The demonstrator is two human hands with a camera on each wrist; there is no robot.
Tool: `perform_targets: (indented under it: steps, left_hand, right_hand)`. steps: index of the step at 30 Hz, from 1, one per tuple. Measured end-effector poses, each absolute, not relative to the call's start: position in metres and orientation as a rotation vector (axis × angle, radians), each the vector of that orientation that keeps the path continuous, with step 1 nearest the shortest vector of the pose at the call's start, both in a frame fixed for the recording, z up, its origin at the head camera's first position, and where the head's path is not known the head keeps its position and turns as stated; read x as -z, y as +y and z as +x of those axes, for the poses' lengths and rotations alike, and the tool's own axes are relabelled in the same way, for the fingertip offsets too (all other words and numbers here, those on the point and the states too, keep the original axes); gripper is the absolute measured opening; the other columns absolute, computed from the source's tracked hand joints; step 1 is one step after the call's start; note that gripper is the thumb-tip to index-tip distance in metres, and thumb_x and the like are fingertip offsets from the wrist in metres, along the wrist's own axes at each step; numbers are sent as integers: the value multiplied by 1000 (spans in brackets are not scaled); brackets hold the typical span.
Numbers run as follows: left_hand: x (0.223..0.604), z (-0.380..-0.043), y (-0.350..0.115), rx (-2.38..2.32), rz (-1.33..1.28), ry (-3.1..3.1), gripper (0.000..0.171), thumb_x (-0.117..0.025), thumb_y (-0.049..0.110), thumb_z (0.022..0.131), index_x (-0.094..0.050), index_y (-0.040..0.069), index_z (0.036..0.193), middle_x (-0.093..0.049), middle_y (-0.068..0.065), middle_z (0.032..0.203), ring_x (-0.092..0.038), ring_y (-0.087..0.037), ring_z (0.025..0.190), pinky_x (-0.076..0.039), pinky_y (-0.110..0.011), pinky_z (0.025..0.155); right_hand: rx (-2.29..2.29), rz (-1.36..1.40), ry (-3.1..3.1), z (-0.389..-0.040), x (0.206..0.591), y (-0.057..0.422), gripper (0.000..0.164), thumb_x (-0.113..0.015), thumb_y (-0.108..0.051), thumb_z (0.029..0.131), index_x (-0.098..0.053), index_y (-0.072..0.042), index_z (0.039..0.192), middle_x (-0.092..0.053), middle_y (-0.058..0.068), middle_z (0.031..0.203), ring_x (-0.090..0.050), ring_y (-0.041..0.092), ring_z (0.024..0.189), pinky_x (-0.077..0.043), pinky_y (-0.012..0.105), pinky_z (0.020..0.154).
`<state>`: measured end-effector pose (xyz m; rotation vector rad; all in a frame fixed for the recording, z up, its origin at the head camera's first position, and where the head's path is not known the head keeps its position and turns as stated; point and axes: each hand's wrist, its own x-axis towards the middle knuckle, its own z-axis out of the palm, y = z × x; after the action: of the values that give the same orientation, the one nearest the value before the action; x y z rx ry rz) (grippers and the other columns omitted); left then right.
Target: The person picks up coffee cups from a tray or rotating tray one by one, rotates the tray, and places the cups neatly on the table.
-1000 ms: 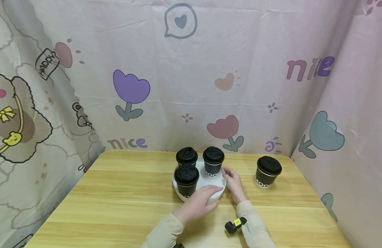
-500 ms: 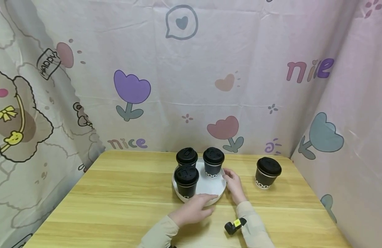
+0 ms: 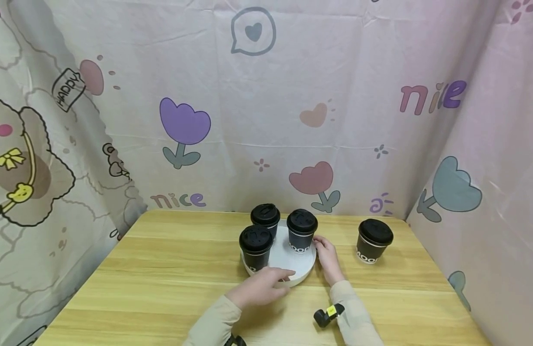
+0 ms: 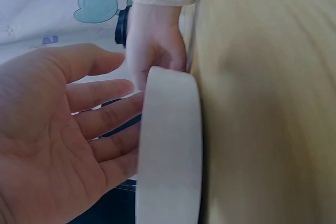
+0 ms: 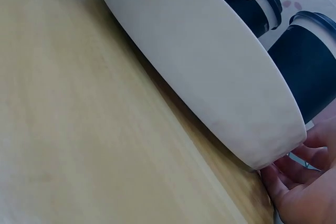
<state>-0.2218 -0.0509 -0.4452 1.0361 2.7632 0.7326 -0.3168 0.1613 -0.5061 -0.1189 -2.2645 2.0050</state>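
Observation:
A round white tray (image 3: pixel 294 262) with a raised rim is on the wooden table, bearing three black lidded paper coffee cups. One cup (image 3: pixel 265 221) is at the back left, another (image 3: pixel 301 229) at the right, and the third (image 3: pixel 255 247) at the front left. My right hand (image 3: pixel 329 259) grips the tray's right edge, its fingers (image 5: pixel 310 153) bent at the rim in the right wrist view. My left hand (image 3: pixel 260 287) is over the near edge with fingers extended; in the left wrist view those fingers (image 4: pixel 107 116) lie by the rim, contact unclear.
Another black lidded coffee cup (image 3: pixel 372 241) stands apart on the right of the table (image 3: pixel 175 269). A patterned cloth (image 3: pixel 249 120) hangs behind and along both sides. A small black device with a yellow label (image 3: pixel 329 315) sits at my right wrist.
The tray has turned clockwise, carrying its cups round: back cup rightward, right cup nearer, front cup leftward. My left hand has drawn left and closer; my right hand has shifted slightly at the edge.

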Motion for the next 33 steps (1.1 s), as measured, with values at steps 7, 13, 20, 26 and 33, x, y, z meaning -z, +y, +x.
perform_targets:
  steps: [7,13,20,26,33]
  left_hand:
    - [438,-222,-60,-700,1005,2754,41,-62,19,90,-62,7,130,-74,-2,104,-67,-8,96,-54,-23,87]
    - [434,-221,-68,-661,968,2774,40,-62,19,89,-63,5,126,-75,-4,98,-67,-10,91,-54,-24,84]
    - [432,-223,-75,-606,942,2798,40,-64,17,86,-63,4,125,-74,-3,94,-67,-11,87,-54,-25,81]
    - [435,-225,-66,-620,998,2827,41,-61,20,91,-61,6,129,-72,-6,112,-66,-18,105,-53,-29,94]
    - [441,-218,-48,-675,1110,2891,47,-61,21,93,-55,6,137,-63,-10,132,-58,-24,124,-46,-34,108]
  right_hand:
    - [-2016,-110,-2267,-316,504,162,39,-36,-8,101,-50,11,132,-49,29,140,-42,40,135,-33,52,116]
    - [-1998,-129,-2274,-316,505,162,36,-36,-8,100,-55,10,125,-56,26,131,-50,33,124,-40,44,108]
    - [-1966,-126,-2266,-316,506,162,33,-37,-5,99,-59,11,119,-61,22,120,-53,14,102,-43,28,94]
    - [-1983,-116,-2248,-315,505,163,32,-38,-5,99,-60,10,117,-63,17,114,-52,7,95,-44,23,88]
    - [-2011,-110,-2228,-316,505,162,33,-38,-4,99,-59,10,120,-64,15,114,-53,4,93,-45,20,86]
